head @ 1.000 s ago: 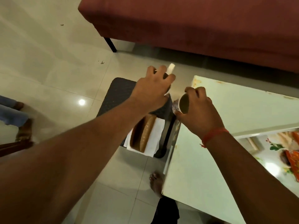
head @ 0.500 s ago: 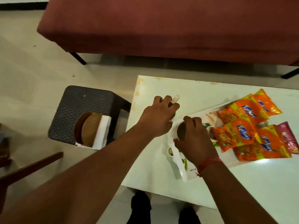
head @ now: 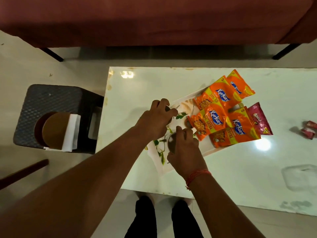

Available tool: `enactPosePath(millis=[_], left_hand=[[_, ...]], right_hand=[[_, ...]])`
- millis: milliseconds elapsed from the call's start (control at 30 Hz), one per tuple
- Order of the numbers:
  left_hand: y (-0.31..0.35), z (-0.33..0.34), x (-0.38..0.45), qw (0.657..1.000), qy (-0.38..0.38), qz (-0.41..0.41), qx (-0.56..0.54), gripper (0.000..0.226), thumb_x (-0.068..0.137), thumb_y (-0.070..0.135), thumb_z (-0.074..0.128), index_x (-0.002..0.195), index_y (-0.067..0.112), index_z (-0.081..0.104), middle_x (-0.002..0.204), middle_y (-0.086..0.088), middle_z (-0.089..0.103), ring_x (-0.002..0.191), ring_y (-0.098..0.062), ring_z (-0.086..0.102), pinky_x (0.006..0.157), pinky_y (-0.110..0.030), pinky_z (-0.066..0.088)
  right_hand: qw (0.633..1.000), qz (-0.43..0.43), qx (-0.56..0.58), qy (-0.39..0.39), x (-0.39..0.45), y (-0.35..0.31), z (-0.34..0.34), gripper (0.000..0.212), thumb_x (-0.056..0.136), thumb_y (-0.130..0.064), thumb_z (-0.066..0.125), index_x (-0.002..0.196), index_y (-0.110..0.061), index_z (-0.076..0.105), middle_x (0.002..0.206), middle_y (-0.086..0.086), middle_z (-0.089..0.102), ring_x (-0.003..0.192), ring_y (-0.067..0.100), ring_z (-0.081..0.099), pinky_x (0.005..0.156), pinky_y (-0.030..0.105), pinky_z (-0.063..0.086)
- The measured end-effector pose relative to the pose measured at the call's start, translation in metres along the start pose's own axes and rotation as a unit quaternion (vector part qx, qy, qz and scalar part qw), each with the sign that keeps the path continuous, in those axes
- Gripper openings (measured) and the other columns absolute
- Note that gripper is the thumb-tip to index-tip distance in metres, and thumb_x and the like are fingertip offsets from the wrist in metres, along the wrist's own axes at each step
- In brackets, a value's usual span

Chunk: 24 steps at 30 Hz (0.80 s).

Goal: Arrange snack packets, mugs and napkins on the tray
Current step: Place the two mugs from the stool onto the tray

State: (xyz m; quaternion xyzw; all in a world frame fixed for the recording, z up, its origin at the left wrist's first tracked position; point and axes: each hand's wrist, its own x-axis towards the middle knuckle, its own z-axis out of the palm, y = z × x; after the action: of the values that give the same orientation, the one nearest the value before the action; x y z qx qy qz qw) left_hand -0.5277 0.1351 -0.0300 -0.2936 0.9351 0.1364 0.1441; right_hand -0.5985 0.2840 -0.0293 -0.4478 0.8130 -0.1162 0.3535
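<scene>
While both hands are bringing mugs over it, the white desk (head: 223,169) is carrying a floral tray (head: 159,162), the biggest task piece: stiff and flat, best lifted by two opposite rims. Beyond and right of the right grip (head: 184,146), the orange Kurkure packets (head: 223,115) and a pink packet (head: 259,120) are lying overlapped on the tray; they look light, puffy and slippery, best pinched at a seam. Each grip is clenching a mug from above by its rim: the left grip (head: 157,120) a mostly hidden one, the right a brown-lined mug (head: 172,143). Likely ceramic, hard and breakable, they want setting down gently. Far left of the left grip, folded white napkins (head: 71,133) are waiting on a stool (head: 51,98), limp and easily taken by an edge.
</scene>
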Motion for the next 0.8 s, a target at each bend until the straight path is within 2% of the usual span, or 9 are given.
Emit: enactPosePath(millis=[300,400,800], left_hand=[[0.022,0.008,0.021,0.999,-0.005,0.035,0.031,0.067,0.07,0.007,0.072,0.13,0.026,0.049,0.138,-0.008,0.038,0.123,-0.03,0.039,0.057,-0.032,0.046],[0.027,0.009,0.028,0.998,-0.007,0.047,0.043,0.067,0.071,0.005,0.07,0.13,0.025,0.048,0.14,-0.008,0.038,0.124,-0.032,0.038,0.058,-0.034,0.044],[0.027,0.008,0.041,0.996,-0.024,0.073,0.053,0.068,0.07,0.003,0.07,0.13,0.025,0.048,0.143,-0.005,0.036,0.129,-0.033,0.033,0.068,-0.042,0.051]], right_hand=[[0.999,0.025,-0.032,0.022,-0.006,0.024,0.003,0.096,0.08,-0.031,0.074,0.153,-0.018,0.015,0.149,0.013,0.025,0.124,0.038,0.044,0.1,0.043,0.047],[0.999,0.029,-0.027,0.027,-0.006,0.028,0.003,0.096,0.079,-0.033,0.076,0.153,-0.019,0.016,0.15,0.013,0.025,0.124,0.038,0.044,0.099,0.043,0.047],[0.996,0.02,-0.058,0.061,-0.004,0.032,0.007,0.091,0.077,-0.036,0.077,0.15,-0.022,0.025,0.142,0.011,0.037,0.117,0.036,0.05,0.089,0.041,0.055]])
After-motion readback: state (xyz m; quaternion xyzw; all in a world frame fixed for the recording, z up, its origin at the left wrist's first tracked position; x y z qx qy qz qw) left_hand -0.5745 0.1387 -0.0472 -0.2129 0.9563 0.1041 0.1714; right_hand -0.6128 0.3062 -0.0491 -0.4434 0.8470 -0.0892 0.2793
